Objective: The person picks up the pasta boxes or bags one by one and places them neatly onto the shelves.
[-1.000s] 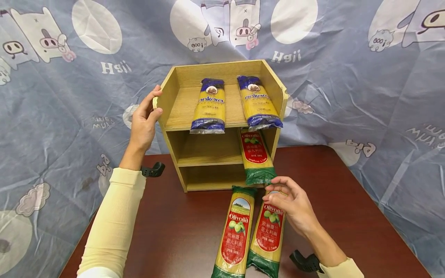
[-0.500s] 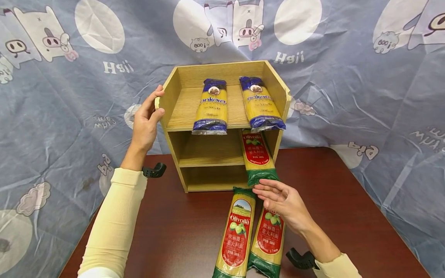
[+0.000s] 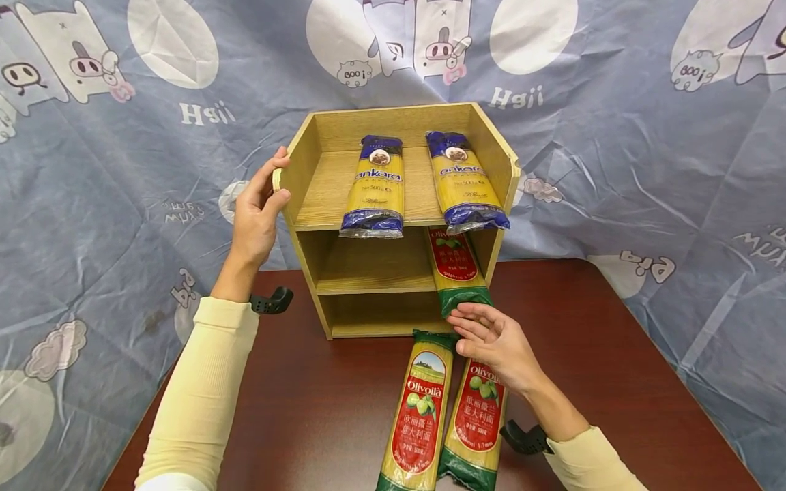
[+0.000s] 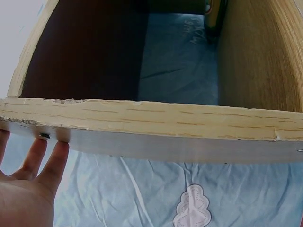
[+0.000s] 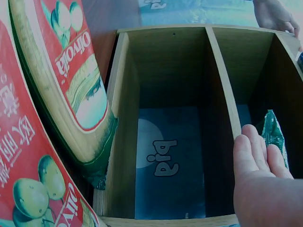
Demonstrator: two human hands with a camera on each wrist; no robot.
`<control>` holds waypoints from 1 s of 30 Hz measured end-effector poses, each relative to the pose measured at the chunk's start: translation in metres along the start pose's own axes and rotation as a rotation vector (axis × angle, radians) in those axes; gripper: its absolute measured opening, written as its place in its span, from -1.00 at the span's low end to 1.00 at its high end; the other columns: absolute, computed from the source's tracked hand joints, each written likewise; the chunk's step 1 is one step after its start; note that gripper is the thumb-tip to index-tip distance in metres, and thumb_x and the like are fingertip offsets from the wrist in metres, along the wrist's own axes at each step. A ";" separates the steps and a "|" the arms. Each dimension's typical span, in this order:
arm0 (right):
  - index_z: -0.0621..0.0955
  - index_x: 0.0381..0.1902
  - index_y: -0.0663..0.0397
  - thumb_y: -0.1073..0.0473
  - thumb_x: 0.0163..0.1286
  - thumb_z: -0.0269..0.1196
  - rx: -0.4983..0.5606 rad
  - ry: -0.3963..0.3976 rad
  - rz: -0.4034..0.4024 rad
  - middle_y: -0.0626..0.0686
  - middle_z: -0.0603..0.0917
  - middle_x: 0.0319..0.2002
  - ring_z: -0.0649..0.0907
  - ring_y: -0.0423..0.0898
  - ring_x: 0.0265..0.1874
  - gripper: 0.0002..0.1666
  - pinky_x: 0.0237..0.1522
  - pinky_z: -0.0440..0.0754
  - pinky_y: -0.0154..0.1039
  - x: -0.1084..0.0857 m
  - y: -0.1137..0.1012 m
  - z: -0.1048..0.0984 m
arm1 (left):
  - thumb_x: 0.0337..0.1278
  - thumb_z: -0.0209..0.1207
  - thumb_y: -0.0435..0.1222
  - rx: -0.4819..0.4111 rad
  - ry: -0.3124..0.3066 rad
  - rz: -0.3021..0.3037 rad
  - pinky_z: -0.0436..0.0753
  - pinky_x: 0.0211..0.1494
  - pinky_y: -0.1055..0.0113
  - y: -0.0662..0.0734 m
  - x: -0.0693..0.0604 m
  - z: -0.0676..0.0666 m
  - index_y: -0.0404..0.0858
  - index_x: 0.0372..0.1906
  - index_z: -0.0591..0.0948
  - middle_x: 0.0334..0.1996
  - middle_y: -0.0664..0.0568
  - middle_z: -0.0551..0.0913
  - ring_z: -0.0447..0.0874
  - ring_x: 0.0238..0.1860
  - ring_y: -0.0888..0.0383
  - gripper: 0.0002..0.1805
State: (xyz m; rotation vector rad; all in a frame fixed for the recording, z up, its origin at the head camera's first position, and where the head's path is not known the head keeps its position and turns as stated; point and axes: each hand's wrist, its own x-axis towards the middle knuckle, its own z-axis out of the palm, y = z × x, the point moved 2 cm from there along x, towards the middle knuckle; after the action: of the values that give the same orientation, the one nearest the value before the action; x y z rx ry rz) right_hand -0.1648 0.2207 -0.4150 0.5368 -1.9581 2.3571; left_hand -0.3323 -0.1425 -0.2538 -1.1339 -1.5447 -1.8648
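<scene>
In the head view, my left hand (image 3: 254, 215) holds the front corner of the left side panel of a small wooden shelf (image 3: 368, 283). The left wrist view shows its fingertips against the panel's outer face. A red-labelled Olivoilà spaghetti pack (image 3: 456, 262) lies on the middle level at the right, its green end sticking out past the front. My right hand (image 3: 500, 348), fingers extended, touches that green end (image 5: 272, 132) from below. Two more spaghetti packs, one on the left (image 3: 417, 409) and one on the right (image 3: 473, 416), lie on the table before the shelf.
Two blue-and-yellow Ankara pasta packs, one left (image 3: 374, 187) and one right (image 3: 464, 181), lie on the top level, ends slightly over its front edge. The shelf stands on a dark red table (image 3: 295, 409). A blue printed cloth (image 3: 245, 82) hangs behind.
My right hand has moved left and up from above the right table pack to the green end of the middle-level pack. That pack has slid slightly inward. My left hand stays on the shelf.
</scene>
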 end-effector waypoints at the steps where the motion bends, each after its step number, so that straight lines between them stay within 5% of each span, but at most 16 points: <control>1: 0.27 0.37 0.58 0.51 0.29 0.35 -0.001 -0.001 -0.008 0.40 0.46 0.24 0.60 0.04 0.26 -0.24 0.22 0.54 -0.15 0.002 0.001 -0.001 | 0.31 0.01 -0.61 0.001 0.000 0.001 0.23 0.51 0.19 0.000 0.000 0.000 -0.42 0.26 0.55 0.48 -0.23 0.33 0.17 0.54 -0.05 -0.55; 16: 0.26 0.38 0.54 0.54 0.25 0.36 -0.003 0.021 0.013 0.37 0.42 0.27 0.60 0.03 0.24 -0.20 0.23 0.53 -0.17 0.031 0.004 -0.009 | 0.32 0.06 -0.58 0.020 -0.004 0.023 0.14 0.56 0.15 0.000 0.001 -0.001 -0.39 0.25 0.57 0.46 -0.27 0.35 0.18 0.54 -0.06 -0.57; 30: 0.27 0.36 0.51 0.51 0.28 0.35 -0.068 0.001 0.004 0.42 0.41 0.25 0.60 0.10 0.24 -0.23 0.20 0.58 -0.18 0.028 0.005 -0.010 | 0.36 0.14 -0.48 0.018 -0.003 0.026 0.20 0.53 0.15 -0.001 0.001 -0.001 -0.38 0.25 0.57 0.47 -0.26 0.34 0.19 0.54 -0.06 -0.61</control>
State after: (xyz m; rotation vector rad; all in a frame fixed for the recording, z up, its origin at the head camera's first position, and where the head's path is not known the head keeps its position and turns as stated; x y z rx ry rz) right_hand -0.1951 0.2236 -0.4136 0.5274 -2.0325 2.2829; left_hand -0.3341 -0.1432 -0.2539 -1.1441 -1.5375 -1.8299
